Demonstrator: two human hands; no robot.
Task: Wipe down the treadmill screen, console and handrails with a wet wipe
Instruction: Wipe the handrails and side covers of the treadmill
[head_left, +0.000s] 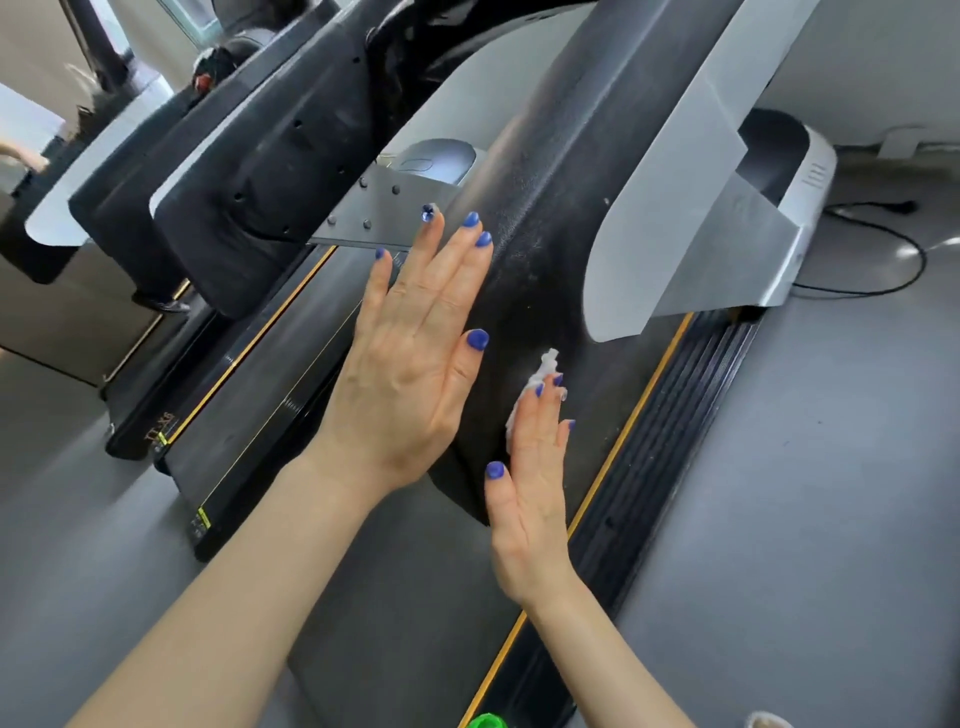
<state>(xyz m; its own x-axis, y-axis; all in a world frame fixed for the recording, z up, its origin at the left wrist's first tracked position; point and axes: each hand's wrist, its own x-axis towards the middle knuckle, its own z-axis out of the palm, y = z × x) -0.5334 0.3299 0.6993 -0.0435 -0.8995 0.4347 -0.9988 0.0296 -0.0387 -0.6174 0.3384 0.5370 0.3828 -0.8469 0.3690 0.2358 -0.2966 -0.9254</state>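
Observation:
A broad black textured treadmill handrail slants from the top of the view down to the middle, with a grey panel on its right. My left hand lies flat against the handrail's left edge, fingers straight. My right hand presses a crumpled white wet wipe onto the lower part of the handrail with straight fingers; most of the wipe is hidden under them. The black console underside sits upper left.
Below lies the treadmill belt, with yellow-edged side rails. The white motor cover and a black cable are at the right on the grey floor. A green cap shows at the bottom edge.

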